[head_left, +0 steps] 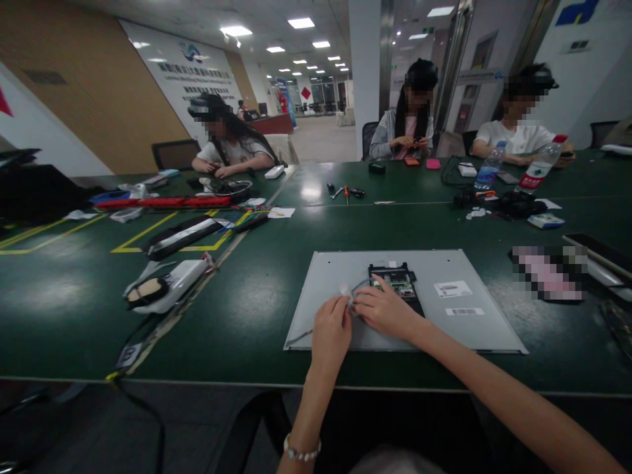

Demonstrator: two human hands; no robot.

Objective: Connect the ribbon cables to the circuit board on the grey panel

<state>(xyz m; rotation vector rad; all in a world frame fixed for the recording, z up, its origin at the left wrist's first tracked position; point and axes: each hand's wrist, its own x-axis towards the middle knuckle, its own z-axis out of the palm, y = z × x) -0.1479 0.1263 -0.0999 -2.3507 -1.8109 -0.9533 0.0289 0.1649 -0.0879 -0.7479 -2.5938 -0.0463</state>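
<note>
A flat grey metal panel (474,332), like the back of a screen, lies on the table in front of me. A black-framed circuit board (402,284) is on its upper middle. Over the panel, a thin grey cable (364,284) runs between my hands, with a small whitish piece on it near my fingertips. My left hand (332,326) is closed in a pinch on the cable, whose other end trails out to the left. My right hand (388,309) pinches it close by, beside the board. The fingers partly hide the gripped stretch.
Two white labels (453,289) are stuck on the panel's right side. Left lie a white-wrapped item (170,286) and a black pouch (182,237). Hand tools (347,192) and plastic bottles (540,164) stand farther back. Three people sit across the green table (237,342); a phone-like pink object (546,273) lies right.
</note>
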